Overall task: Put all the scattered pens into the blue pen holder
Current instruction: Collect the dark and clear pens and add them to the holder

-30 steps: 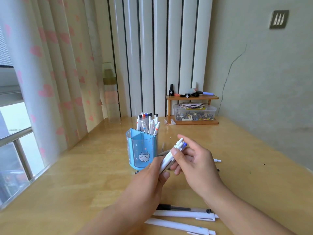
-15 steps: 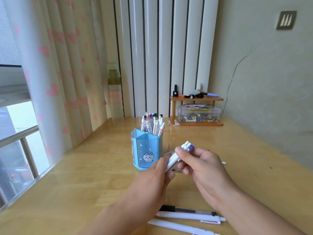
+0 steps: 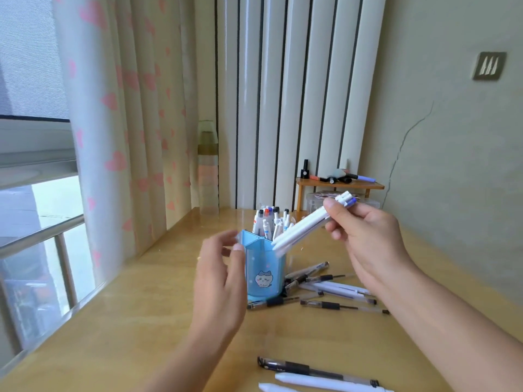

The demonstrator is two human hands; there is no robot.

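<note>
Pens (image 3: 307,226), a small bundle of white ones, are pinched between the thumb and curled fingers (image 3: 336,232) of the right hand (image 3: 365,236). The bundle slants down and to the left from those fingers, its clicker ends just above the thumb and its lower tips at the rim of the blue pen holder (image 3: 264,274), over the near right compartment. The holder stands upright on the wooden counter (image 3: 135,329), below and left of the right hand's fingers, with a cartoon cat on its front. More pens stand in its far compartments (image 3: 271,222).

The left hand (image 3: 219,281) hovers just left of the holder, blurred, its fingers loosely spread and holding nothing; whether a fingertip touches the blue wall cannot be told.

Loose pens (image 3: 325,287) lie scattered on the counter just right of the holder's base, beneath the right hand's fingers, some clear with dark grips, some white. One dark-gripped pen (image 3: 271,302) lies against the front of the base. Three further pens (image 3: 317,373), one dark and two white, lie well nearer the viewer, between the two forearms.
</note>
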